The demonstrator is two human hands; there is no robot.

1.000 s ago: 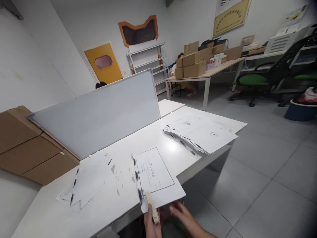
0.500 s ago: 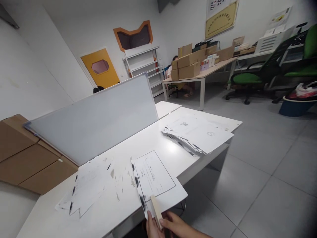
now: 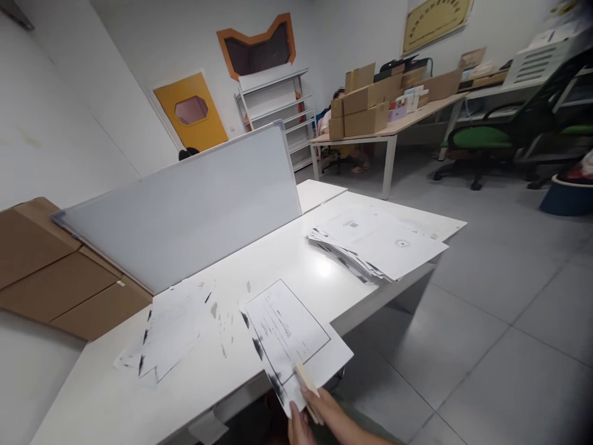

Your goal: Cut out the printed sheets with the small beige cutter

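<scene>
Both hands sit at the bottom edge of the head view, at the near rim of the white desk: the left hand grips the lower corner of a sheaf of papers from below, while the right hand pinches a small flat cream-coloured tool against that same corner. The sheaf overhangs the desk's near edge, tilted, its top sheet white with a thin black rectangular border and faint print, dark smudges along its left margin. The tool is a narrow, smooth, oblong piece; its make cannot be told.
</scene>
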